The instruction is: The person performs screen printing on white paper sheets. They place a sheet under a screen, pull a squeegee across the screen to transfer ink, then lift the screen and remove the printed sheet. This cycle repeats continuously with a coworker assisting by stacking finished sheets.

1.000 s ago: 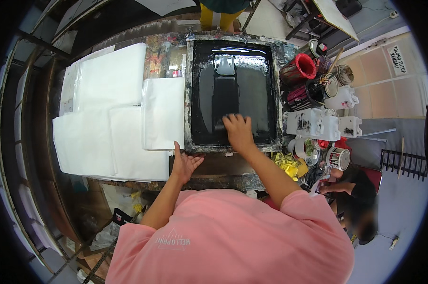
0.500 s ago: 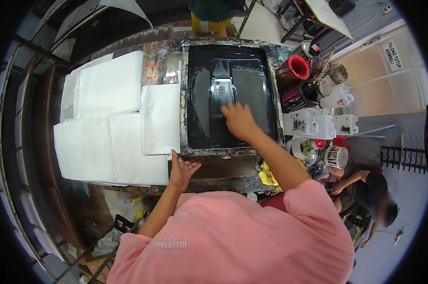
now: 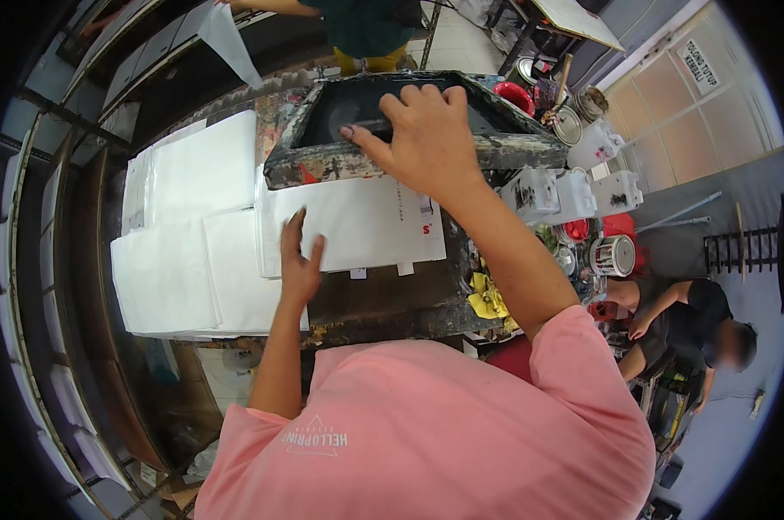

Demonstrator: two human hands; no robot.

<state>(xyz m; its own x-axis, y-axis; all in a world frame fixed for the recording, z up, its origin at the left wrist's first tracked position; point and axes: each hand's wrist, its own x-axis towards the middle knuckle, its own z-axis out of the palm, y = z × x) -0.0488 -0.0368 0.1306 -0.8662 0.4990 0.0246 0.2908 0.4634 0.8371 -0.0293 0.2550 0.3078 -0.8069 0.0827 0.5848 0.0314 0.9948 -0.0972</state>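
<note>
A screen printing frame (image 3: 349, 165), its worn wooden rim caked with dark ink, is tilted up with its near side raised off the table. My right hand (image 3: 431, 139) is over the near rim with bent fingers, closed on the frame; a dark bar shows beside the thumb, partly hidden by the hand. Beneath the frame lies a white sheet (image 3: 340, 221) with small dark and red print near its right end. My left hand (image 3: 300, 260) is open, thumb and fingers apart, over the sheet's left part.
Stacked white sheets (image 3: 167, 269) cover the table's left side. White jugs (image 3: 574, 192), a red ink pot (image 3: 515, 97) and a paint can (image 3: 613, 256) crowd the right. A yellow cloth (image 3: 487, 296) lies at the near right edge. Other people (image 3: 691, 321) are at right and across the table.
The frame has swung up from lying flat, uncovering the white sheet. My right hand has moved up to the raised rim. My left hand has left the frame's near corner for the sheet.
</note>
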